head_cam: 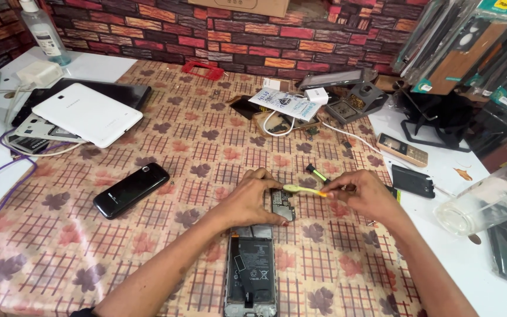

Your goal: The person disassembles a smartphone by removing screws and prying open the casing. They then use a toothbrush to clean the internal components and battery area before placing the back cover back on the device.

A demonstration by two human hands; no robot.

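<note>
My left hand (pixel 252 199) pinches a small dark circuit board (pixel 283 204) and holds it on the patterned tablecloth (pixel 206 147). My right hand (pixel 366 196) grips a yellow toothbrush (pixel 301 189) whose head rests over the top of the board. Just below my hands lies an opened phone (pixel 251 271) with its battery and frame exposed.
A black phone (pixel 131 189) lies to the left, a white tablet (pixel 87 113) on dark devices at far left. A green-tipped tool (pixel 317 172), a gold keypad phone (pixel 403 149), a black battery (pixel 412 180) and a clear plastic jar (pixel 491 199) sit right. Cables, a charger and a soldering stand stand behind.
</note>
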